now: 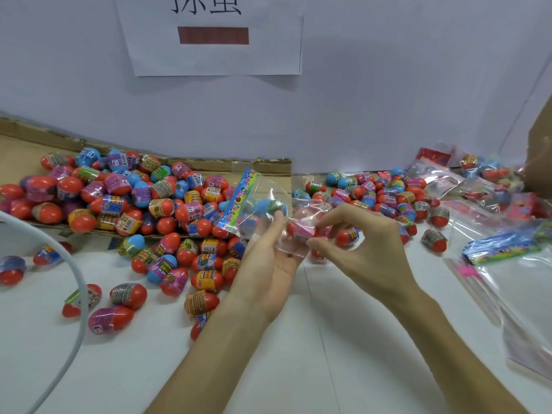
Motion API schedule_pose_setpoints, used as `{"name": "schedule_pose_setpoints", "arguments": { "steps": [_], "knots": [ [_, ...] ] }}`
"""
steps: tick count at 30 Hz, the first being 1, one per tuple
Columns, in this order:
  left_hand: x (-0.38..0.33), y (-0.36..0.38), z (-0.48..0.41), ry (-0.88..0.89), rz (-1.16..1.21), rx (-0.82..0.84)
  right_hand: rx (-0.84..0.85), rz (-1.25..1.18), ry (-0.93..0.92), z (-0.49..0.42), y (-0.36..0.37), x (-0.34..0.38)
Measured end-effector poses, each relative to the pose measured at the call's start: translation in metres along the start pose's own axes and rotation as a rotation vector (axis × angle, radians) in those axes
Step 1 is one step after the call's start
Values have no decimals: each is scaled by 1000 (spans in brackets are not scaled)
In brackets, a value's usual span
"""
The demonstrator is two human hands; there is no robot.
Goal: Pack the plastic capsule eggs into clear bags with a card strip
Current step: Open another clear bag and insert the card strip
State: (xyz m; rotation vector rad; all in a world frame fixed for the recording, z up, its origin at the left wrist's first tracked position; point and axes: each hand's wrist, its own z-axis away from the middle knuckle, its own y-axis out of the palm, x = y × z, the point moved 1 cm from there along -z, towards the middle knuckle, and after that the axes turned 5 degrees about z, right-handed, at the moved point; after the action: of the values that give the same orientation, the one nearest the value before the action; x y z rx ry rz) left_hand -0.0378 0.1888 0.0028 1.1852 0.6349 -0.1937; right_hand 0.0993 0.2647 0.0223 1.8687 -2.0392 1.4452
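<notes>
My left hand (pixel 265 258) grips a clear bag (pixel 265 192) from below, above the table's middle. Inside the bag stands a colourful card strip (pixel 239 198) along its left side, and a blue-topped egg (pixel 268 206) lies beside the strip. My right hand (pixel 358 246) pinches a pink-wrapped egg (pixel 301 230) at the bag's open mouth, with the film bunched around it. Loose capsule eggs (pixel 125 192), red with bright wrappers, lie heaped on flat cardboard (pixel 268 168) to the left.
More eggs (pixel 385 192) lie right of centre. Filled bags (pixel 478 180) pile at the far right. A stack of card strips (pixel 501 249) and flat clear bags (pixel 519 297) lie at the right. A grey hoop (pixel 80 294) curves across the left. A paper sign (pixel 215 34) hangs on the wall.
</notes>
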Motion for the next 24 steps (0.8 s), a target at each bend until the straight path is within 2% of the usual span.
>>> {"name": "schedule_pose_setpoints", "arguments": {
  "steps": [5,10,15,18,21,23,24],
  "knots": [
    [4,-1,3,-22,-7,36,-73,-24,-44,5,17,11],
    [-4,-4,1,14,1,41,193,-20,22,8,24,9],
    [0,-4,2,-2,-37,28,360,207,-52,14,32,10],
    [1,-4,1,-20,4,22,327,158,-57,10,26,6],
    [3,0,2,-51,24,29,240,-82,7,1,5,2],
    [6,3,3,-92,56,45,134,-290,140,-6,-13,-3],
    [7,5,4,-109,75,51,31,-358,238,-10,-22,-10]
  ]
}}
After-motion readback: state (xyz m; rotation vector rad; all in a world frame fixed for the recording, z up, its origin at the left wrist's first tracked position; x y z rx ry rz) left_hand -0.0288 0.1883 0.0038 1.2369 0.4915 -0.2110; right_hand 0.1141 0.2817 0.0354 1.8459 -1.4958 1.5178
